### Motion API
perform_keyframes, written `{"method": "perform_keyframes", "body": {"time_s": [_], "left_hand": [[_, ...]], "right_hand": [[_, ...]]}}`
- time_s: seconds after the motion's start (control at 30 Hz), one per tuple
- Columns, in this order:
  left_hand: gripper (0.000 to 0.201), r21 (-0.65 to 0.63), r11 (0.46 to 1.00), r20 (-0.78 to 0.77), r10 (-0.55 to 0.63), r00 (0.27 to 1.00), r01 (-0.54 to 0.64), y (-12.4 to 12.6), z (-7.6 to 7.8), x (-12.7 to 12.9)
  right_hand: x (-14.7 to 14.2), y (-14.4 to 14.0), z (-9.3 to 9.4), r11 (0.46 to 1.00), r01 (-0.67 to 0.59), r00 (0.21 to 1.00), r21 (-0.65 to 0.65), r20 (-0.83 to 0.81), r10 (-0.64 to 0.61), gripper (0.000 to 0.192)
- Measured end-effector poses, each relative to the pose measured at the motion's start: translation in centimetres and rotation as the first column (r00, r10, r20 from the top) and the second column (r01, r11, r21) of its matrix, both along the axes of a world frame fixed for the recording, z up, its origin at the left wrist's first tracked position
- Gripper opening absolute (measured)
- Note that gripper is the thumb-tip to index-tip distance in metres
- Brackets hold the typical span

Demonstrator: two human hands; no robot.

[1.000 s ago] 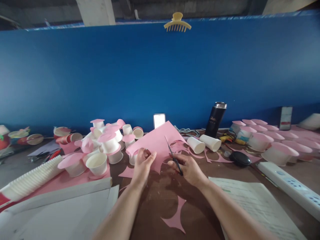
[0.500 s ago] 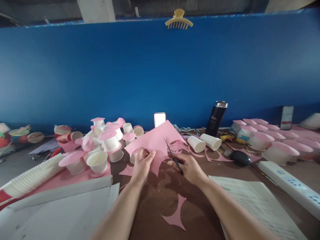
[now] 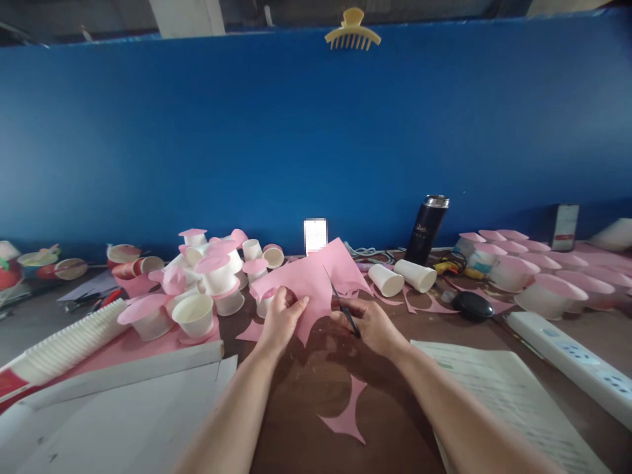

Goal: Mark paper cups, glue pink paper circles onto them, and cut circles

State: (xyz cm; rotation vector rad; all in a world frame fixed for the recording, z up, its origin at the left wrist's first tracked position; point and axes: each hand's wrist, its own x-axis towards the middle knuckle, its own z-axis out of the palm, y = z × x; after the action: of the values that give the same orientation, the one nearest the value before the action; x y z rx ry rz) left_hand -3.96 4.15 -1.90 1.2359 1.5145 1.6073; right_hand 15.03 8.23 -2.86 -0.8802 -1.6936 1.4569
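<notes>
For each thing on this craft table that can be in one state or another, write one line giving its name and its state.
Pink paper sheet: held up, partly cut.
Scissors: blades in the sheet; open or closed unclear.
Left hand: pinching the sheet's edge.
Right hand: gripping the scissors.
Black flask: upright, lid on.
Two white paper cups: lying on their sides.
Pink offcut: lying flat on the table.
Cup stack: lying on its side.

— What lay round the table [image 3: 306, 382]?
— A black flask [image 3: 427, 227] at one o'clock, a power strip [image 3: 567, 365] at three, a stack of cups [image 3: 59, 349] at nine.
— Higher up?
— A yellow hair clip [image 3: 352, 36] at twelve.
</notes>
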Motion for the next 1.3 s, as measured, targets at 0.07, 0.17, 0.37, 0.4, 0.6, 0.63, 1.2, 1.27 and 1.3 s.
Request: {"method": "perform_keyframes", "body": {"time_s": [0.07, 0.17, 0.37, 0.4, 0.6, 0.63, 1.2, 1.27, 1.3], "left_hand": [[0.031, 0.017, 1.0, 0.038, -0.025, 0.999, 0.024, 0.0, 0.0, 0.1], [0.03, 0.021, 0.999, 0.053, -0.027, 0.998, 0.026, -0.1, 0.1, 0.1], [0.027, 0.043, 0.999, 0.066, -0.025, 0.998, 0.022, -0.2, 0.2, 0.1], [0.028, 0.041, 0.999, 0.07, -0.026, 0.997, 0.023, -0.2, 0.2, 0.1], [0.032, 0.015, 1.0, 0.04, -0.022, 0.999, 0.021, 0.0, -0.3, -0.1], [0.032, 0.016, 1.0, 0.032, -0.016, 0.999, 0.015, 0.0, -0.3, -0.1], [0.031, 0.029, 0.999, 0.095, -0.038, 0.995, 0.035, -0.4, 0.3, 0.1], [0.03, 0.03, 0.999, 0.092, -0.03, 0.995, 0.027, -0.3, 0.2, 0.1], [0.029, 0.034, 0.999, 0.096, -0.031, 0.995, 0.028, -0.3, 0.2, 0.1]], "right_hand": [[0.0, 0.1, 0.0, 1.0, 0.003, 1.0, 0.023, 0.009, -0.003, 0.038], [0.2, 0.1, 0.1, 0.997, -0.001, 0.999, 0.083, 0.04, -0.002, 0.035], [0.4, 0.0, 0.9, 0.992, 0.001, 0.995, 0.129, 0.097, -0.013, 0.035], [0.4, -0.1, 1.0, 0.992, -0.001, 0.995, 0.123, 0.102, -0.012, 0.036], [0.3, 0.0, 0.8, 0.994, -0.006, 0.996, 0.105, 0.084, -0.003, 0.032], [0.3, 0.0, 0.7, 0.996, -0.005, 0.997, 0.093, 0.079, -0.003, 0.03], [0.4, 0.1, 0.5, 0.994, 0.014, 0.996, 0.108, 0.088, -0.023, 0.03], [0.4, 0.1, 0.6, 0.993, 0.008, 0.995, 0.115, 0.096, -0.019, 0.03], [0.5, 0.1, 0.7, 0.994, 0.004, 0.995, 0.107, 0.095, -0.014, 0.03]]}}
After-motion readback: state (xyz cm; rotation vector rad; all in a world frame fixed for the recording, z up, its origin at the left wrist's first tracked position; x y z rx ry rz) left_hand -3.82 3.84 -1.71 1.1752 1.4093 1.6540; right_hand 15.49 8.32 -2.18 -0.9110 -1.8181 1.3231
